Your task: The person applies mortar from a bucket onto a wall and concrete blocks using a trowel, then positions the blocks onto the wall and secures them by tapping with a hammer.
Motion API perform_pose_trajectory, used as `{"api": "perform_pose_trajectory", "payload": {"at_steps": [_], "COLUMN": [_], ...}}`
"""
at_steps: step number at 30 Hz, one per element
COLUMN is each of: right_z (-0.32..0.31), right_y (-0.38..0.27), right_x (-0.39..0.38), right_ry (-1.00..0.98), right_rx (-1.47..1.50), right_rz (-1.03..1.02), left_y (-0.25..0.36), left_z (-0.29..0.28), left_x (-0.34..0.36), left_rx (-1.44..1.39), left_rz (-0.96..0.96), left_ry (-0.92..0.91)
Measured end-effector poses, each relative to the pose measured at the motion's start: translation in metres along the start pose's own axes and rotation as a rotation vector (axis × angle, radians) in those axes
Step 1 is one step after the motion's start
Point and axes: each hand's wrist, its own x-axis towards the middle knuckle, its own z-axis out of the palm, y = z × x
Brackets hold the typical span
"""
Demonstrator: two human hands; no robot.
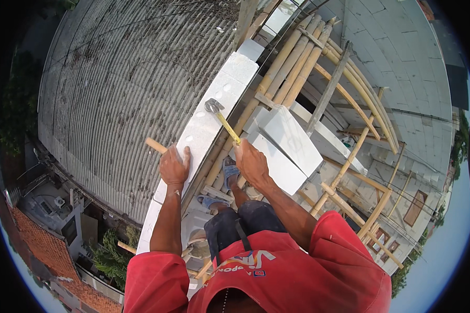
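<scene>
My right hand is closed around the yellow handle of a hammer. The hammer's dark metal head lies over the top of a narrow wall of white blocks, which has several pale round marks along it. Farther down the same wall, my left hand lies on its top with the fingers stretched out, holding nothing. A short wooden pole end juts out over the roof side, right beside that hand. Loose white blocks are stacked to the right of the hammer.
A grey corrugated roof spreads out left of the wall. Bamboo poles run along the right side as scaffolding, with a drop among them. My sandalled feet stand on poles and boards. A bucket sits near my legs.
</scene>
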Motion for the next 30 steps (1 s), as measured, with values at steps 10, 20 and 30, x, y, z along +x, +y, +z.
{"api": "perform_pose_trajectory", "payload": {"at_steps": [10,20,30], "right_z": [0.016,0.113,0.222], "right_y": [0.056,0.261,0.419], "right_x": [-0.104,-0.105,-0.120], "right_ry": [0.204,0.174,0.317], "right_rx": [0.412,0.949,0.557], "right_rz": [0.427,1.227,1.147], "left_y": [0.000,-0.010,-0.004], "left_z": [0.003,0.014,0.011], "left_x": [0.002,0.000,0.000], "left_rx": [-0.028,0.046,-0.121], "left_rz": [-0.029,-0.040,0.022], "left_ry": [-0.037,-0.049,-0.042]}}
